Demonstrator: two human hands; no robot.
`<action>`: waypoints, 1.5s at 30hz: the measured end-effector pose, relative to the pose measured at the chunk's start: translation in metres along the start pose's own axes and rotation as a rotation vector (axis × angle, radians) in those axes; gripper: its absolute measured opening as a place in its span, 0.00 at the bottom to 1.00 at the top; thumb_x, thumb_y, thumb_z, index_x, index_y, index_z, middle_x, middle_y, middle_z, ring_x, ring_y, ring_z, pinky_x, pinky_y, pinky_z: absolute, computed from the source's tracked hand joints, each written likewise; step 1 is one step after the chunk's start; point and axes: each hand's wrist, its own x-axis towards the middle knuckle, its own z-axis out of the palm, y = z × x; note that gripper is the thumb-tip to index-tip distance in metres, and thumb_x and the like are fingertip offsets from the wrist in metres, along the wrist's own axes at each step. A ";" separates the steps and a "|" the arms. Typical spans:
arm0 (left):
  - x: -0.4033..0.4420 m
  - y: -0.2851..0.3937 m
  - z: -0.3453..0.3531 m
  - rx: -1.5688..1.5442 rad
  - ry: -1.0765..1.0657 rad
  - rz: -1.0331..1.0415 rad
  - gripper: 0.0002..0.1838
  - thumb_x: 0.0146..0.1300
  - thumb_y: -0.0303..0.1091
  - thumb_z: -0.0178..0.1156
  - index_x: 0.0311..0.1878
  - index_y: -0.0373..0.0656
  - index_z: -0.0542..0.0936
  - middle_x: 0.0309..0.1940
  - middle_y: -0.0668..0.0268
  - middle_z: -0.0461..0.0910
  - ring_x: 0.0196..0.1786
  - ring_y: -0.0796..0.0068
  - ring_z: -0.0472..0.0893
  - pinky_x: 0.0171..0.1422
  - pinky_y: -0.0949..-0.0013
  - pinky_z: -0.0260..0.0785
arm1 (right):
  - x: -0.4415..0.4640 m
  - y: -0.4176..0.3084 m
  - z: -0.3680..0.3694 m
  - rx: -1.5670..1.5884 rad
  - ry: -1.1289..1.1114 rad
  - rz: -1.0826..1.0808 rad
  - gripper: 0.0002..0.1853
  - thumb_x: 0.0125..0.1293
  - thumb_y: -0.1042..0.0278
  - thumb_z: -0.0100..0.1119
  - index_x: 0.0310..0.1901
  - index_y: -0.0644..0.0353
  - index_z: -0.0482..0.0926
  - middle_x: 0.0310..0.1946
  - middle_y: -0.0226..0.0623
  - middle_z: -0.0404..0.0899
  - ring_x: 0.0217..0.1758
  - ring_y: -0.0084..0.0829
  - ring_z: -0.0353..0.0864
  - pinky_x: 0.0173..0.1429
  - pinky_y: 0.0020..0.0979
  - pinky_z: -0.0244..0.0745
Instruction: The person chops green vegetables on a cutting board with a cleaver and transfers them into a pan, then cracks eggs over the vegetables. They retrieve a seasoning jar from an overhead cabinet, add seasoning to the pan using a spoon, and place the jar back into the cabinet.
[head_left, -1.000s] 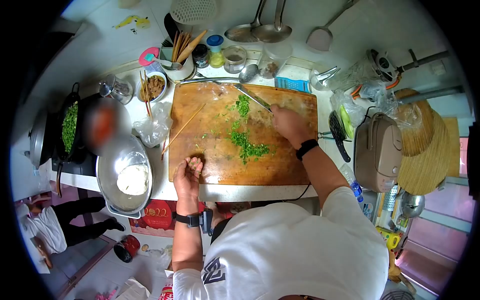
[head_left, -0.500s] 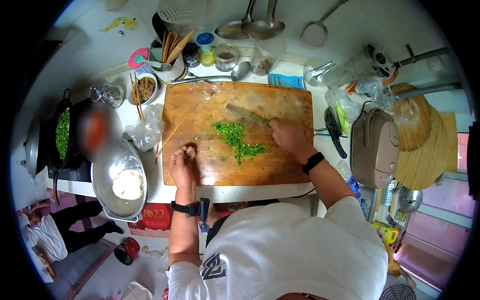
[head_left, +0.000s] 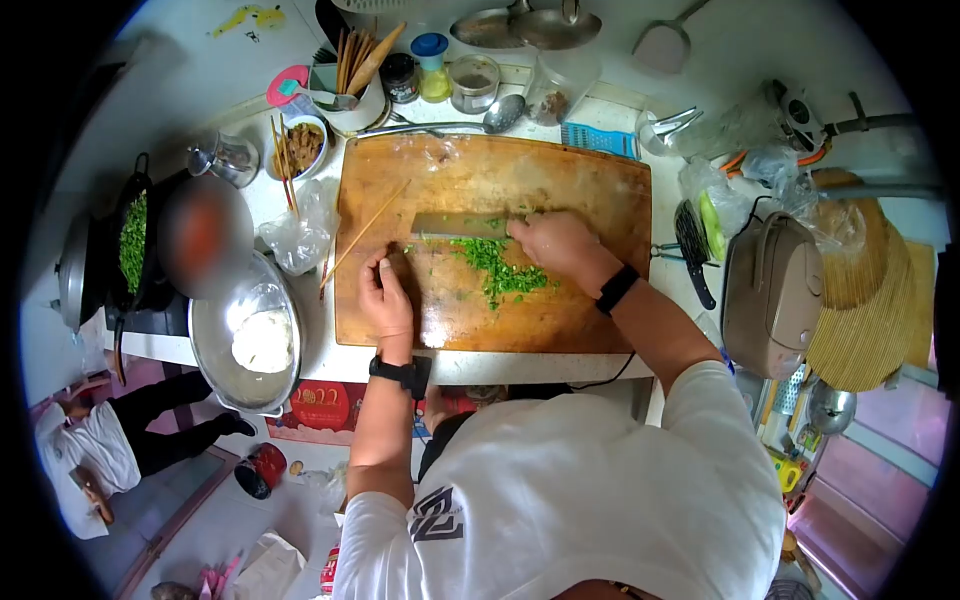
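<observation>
In my right hand [head_left: 560, 243] is the handle of a kitchen knife. Its broad blade [head_left: 455, 226] points left, lying along the upper edge of a pile of chopped greens [head_left: 500, 272]. The pile rests on a large wooden cutting board [head_left: 590, 320], with loose bits around it. My left hand [head_left: 386, 300] is at the board's left side, apart from the knife, its fingers curled in; what they may hold is hidden. Near it a single chopstick [head_left: 372, 228] lies slantwise across the board's left edge.
Left of the board are a metal basin [head_left: 215, 350] with a white mass, a plastic bag [head_left: 300, 235], a bowl of food [head_left: 303, 150] and a pan of greens [head_left: 133, 245]. A rice cooker [head_left: 770, 290] and a black-bladed knife [head_left: 692, 245] are at right. Another person [head_left: 100, 450] is at lower left.
The knife has swung from slanted to nearly level and shifted left, to the pile's upper edge. My left hand has turned slightly, its fingers still curled. The whole view has shifted a little.
</observation>
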 end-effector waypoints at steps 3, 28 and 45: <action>0.001 -0.002 -0.004 0.053 -0.035 0.039 0.10 0.68 0.28 0.53 0.48 0.34 0.78 0.45 0.58 0.81 0.50 0.66 0.78 0.58 0.67 0.68 | -0.025 -0.003 0.001 0.040 -0.071 -0.102 0.04 0.60 0.69 0.53 0.36 0.55 0.74 0.24 0.42 0.77 0.30 0.46 0.80 0.32 0.47 0.73; 0.005 0.020 -0.001 0.368 -0.554 0.426 0.23 0.70 0.41 0.48 0.63 0.39 0.72 0.64 0.48 0.69 0.71 0.46 0.62 0.77 0.51 0.46 | -0.182 -0.039 0.046 0.907 0.455 0.801 0.07 0.65 0.65 0.56 0.40 0.59 0.75 0.19 0.40 0.74 0.21 0.36 0.76 0.24 0.37 0.70; 0.007 0.008 0.030 0.566 -0.425 0.482 0.25 0.70 0.41 0.49 0.63 0.35 0.70 0.65 0.45 0.67 0.72 0.45 0.60 0.77 0.48 0.43 | -0.131 -0.122 0.071 1.758 0.455 1.215 0.09 0.71 0.61 0.55 0.41 0.57 0.71 0.15 0.31 0.68 0.15 0.23 0.68 0.19 0.28 0.67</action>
